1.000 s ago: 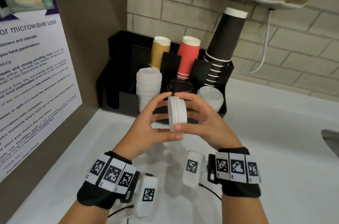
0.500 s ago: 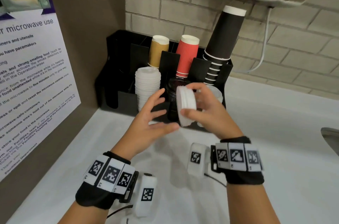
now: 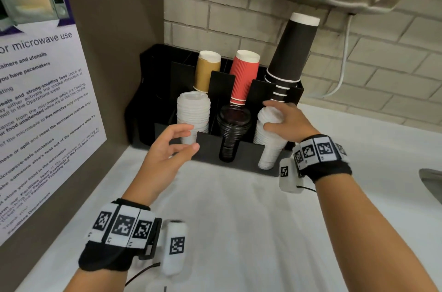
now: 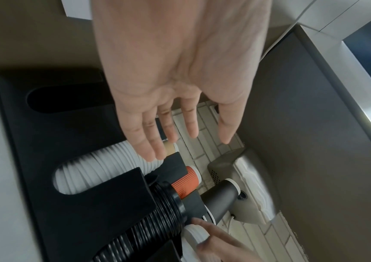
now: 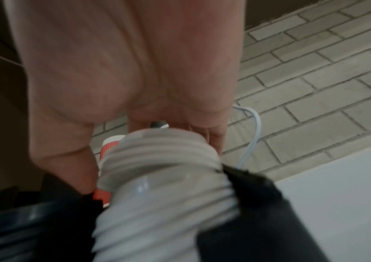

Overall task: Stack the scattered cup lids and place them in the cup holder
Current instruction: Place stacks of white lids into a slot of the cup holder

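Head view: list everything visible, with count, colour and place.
Black plastic cup holder: one, against the brick wall.
White lid stacks: two, front left and front right slots.
Black lid stack: one, front middle.
Tan paper cups: back left.
Red ribbed cups: back middle.
Black cups: tall stack, back right.
Microwave poster: left wall.
White counter: below.
Left hand: empty, before holder.
Right hand: holding top of right white stack.

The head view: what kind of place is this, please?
Probably a shared office or staff kitchenette. A printed wall notice about microwave use hangs on the left, a black compartmented cup holder holds paper cups and stacked lids on a white counter, and a brick wall stands behind.
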Demonstrator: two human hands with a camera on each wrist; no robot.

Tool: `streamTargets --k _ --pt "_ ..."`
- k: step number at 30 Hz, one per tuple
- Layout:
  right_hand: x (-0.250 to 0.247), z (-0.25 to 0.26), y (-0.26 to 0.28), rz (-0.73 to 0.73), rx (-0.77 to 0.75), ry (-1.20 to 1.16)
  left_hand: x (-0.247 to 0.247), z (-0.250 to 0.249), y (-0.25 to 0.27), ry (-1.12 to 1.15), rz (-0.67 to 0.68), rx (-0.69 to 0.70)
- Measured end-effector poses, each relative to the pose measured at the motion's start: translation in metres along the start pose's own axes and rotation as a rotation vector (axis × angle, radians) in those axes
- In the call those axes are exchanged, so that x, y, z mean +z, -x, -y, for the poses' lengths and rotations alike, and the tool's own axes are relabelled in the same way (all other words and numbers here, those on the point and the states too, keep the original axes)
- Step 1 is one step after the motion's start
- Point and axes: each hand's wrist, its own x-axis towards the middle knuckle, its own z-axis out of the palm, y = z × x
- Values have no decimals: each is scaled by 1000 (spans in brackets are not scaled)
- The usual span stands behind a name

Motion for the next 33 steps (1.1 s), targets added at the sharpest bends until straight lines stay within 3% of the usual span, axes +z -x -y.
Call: streamTargets --k 8,19,23,28,33 --pt "21 -1 6 -51 -8 199 1 -2 1 -17 21 -17" --pt "20 -3 7 42 -39 265 3 -3 3 -22 28 1" --pt "20 -9 7 108 -53 428 1 -2 5 -20 28 13" --pt "23 -4 20 -24 -108 461 0 0 2 -15 22 28" --pt "40 1 26 6 -122 601 3 2 1 -15 31 31"
